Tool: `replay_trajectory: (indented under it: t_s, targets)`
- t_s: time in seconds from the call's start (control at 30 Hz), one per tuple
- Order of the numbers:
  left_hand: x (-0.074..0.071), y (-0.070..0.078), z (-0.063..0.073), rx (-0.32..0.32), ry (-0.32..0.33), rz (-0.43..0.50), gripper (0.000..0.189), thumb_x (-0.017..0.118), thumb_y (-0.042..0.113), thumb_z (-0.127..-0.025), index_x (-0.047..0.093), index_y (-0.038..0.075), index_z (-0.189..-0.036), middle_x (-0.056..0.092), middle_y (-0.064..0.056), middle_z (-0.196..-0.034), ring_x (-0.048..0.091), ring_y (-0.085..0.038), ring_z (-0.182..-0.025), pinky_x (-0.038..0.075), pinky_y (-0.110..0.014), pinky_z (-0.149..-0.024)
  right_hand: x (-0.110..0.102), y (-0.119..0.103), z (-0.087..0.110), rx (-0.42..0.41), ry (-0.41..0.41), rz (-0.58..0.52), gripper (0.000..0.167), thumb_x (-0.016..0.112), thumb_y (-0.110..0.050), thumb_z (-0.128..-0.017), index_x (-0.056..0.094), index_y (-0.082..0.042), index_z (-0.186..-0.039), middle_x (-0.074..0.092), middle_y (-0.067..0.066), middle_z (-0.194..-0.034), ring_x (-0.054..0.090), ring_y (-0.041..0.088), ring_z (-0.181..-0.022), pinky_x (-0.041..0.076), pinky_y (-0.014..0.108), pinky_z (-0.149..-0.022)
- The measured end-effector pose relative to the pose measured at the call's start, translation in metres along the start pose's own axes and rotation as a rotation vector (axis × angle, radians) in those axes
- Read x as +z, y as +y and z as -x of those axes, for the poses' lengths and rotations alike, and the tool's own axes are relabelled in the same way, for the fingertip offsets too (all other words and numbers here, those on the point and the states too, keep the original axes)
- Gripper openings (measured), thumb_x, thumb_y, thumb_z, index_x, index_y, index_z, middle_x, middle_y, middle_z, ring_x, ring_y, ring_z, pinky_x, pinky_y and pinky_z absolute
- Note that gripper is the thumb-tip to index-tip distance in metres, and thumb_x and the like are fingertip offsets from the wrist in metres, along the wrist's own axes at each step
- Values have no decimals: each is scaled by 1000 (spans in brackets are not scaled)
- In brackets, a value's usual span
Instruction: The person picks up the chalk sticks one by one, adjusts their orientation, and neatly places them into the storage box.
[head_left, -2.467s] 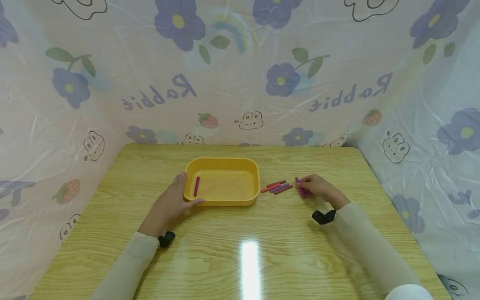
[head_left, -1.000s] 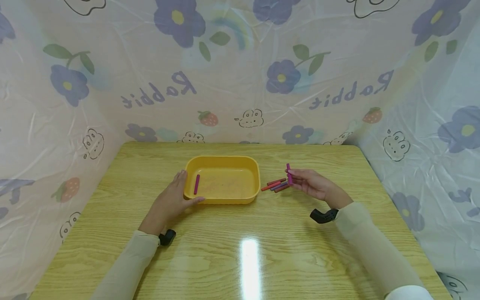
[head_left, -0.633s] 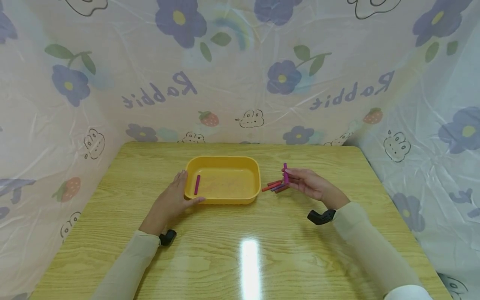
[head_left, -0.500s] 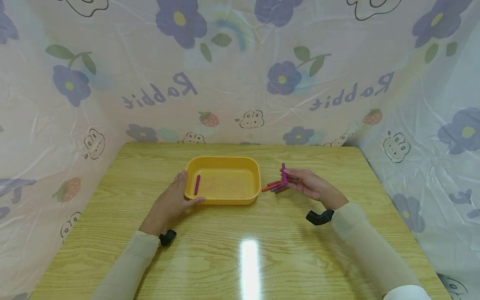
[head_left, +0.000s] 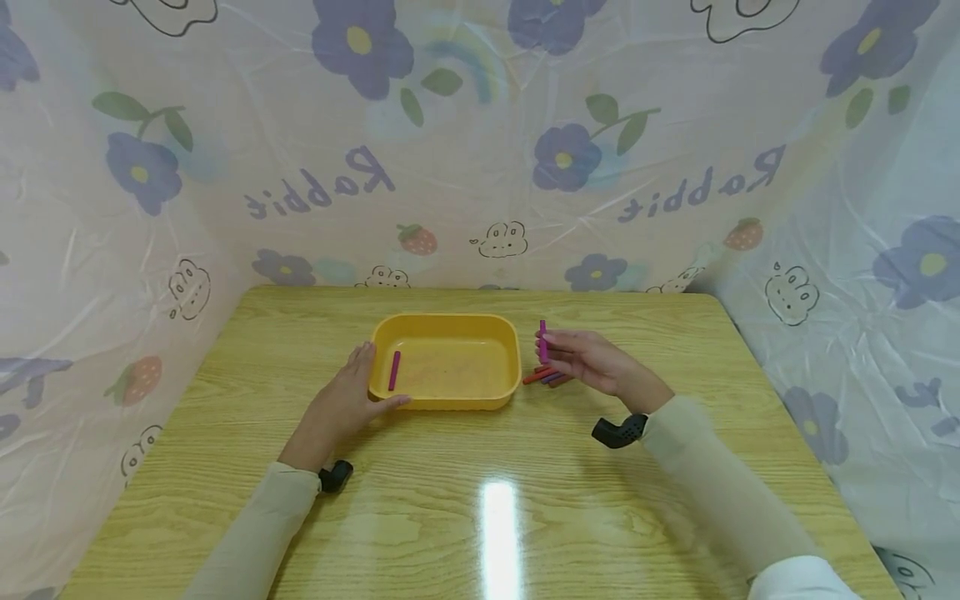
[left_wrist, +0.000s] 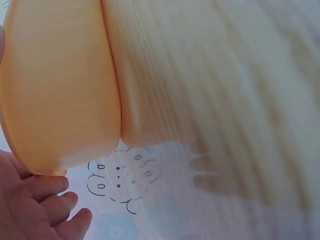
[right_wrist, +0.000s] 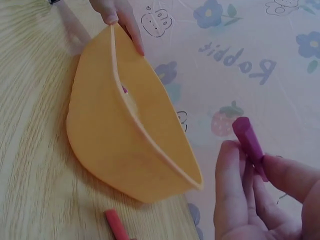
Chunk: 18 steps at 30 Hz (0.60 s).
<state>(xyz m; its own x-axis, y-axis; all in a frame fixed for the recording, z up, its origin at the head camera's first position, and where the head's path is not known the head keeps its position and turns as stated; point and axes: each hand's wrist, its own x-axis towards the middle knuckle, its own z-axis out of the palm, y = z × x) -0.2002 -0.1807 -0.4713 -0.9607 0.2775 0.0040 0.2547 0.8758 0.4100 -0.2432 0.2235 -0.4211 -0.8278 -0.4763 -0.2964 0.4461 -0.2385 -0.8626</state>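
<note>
Clearly the largest thing in view is a pale, shiny sheet [head_left: 480, 183] printed with purple flowers, strawberries, rabbit heads and mirrored lettering, which rises behind and on both sides of a rectangular yellow wood-grain table [head_left: 420, 492]. Beige sleeves [head_left: 247, 533] reach in from the near edge on either side. Between them, toward the far part of the table, sits a shallow, rounded rectangular yellow-orange tray [head_left: 457, 371]. The left hand [head_left: 345, 402] rests against its left end, thumb spread apart from the fingers and laid along the near rim, the fingers touching the outer wall. The right hand [head_left: 592, 358], raised just beyond the tray's right end, pinches a slim magenta stick [right_wrist: 249, 139] between thumb and fingers; the stick stands nearly upright, apart from the tray. A small black device [head_left: 619, 432] sits at the right wrist, and a similar black piece [head_left: 337, 476] at the left. Another magenta stick [head_left: 394, 371] lies inside the tray near its left end. Below the right hand, a loose cluster of red, brownish and purple sticks [head_left: 542, 375] lies on the table, just beside the tray.
</note>
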Motion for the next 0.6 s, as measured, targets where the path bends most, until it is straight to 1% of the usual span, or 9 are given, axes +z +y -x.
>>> replay_trajectory:
  t_s: [0.1, 0.2, 0.27, 0.33, 0.47, 0.53, 0.6]
  targets:
    - [1, 0, 0, 2, 1, -3, 118, 46, 81, -70, -2, 8, -150, 6, -14, -154, 5, -27, -141, 20, -52, -107, 6, 1, -3, -6, -7, 8, 27, 48, -10, -97, 57, 5, -118, 60, 15, -109, 61, 21, -100, 47, 30, -88]
    - [0, 0, 0, 3, 3, -2, 118, 47, 80, -71, -2, 7, -150, 6, -14, -154, 5, -27, -141, 19, -52, -108, 14, 1, -6, -2, -23, 8, 40, 47, -10, -98, 42, 12, -131, 59, 16, -112, 58, 25, -108, 47, 30, -88]
    - [0, 0, 0, 2, 3, -4, 118, 47, 80, -71, -1, 7, -150, 5, -13, -155, 4, -27, -141, 19, -52, -108, 19, 2, -9, 5, -36, 8, 46, 46, -9, -98, 33, 14, -136, 60, 15, -112, 56, 26, -112, 46, 30, -89]
    - [0, 0, 0, 2, 4, -1, 118, 47, 80, -71, -1, 7, -150, 6, -14, -154, 5, -27, -141, 19, -52, -108, 24, 2, -12, 15, -49, 3, 49, 45, -8, -98, 27, 14, -139, 61, 13, -112, 56, 26, -113, 46, 29, -89]
    - [0, 0, 1, 1, 3, 0, 118, 47, 80, -71, 0, 6, -150, 6, -15, -154, 5, -28, -141, 19, -53, -107, 34, 4, -17, 25, -62, -14, 50, 46, -7, -98, 26, 14, -139, 63, 12, -109, 62, 22, -102, 46, 30, -88]
    - [-1, 1, 1, 1, 1, -3, 118, 46, 81, -71, -1, 6, -150, 7, -15, -154, 5, -28, -141, 19, -52, -107, 39, 6, -20, 28, -68, -18, 47, 47, -7, -97, 31, 15, -136, 63, 13, -107, 63, 22, -98, 47, 30, -88]
    - [-1, 1, 1, 1, -2, -5, 118, 45, 81, -71, -1, 6, -150, 7, -15, -154, 5, -28, -141, 19, -52, -108, 42, 7, -23, 29, -80, -16, 43, 48, -7, -97, 37, 15, -132, 63, 14, -106, 63, 22, -98, 46, 32, -89]
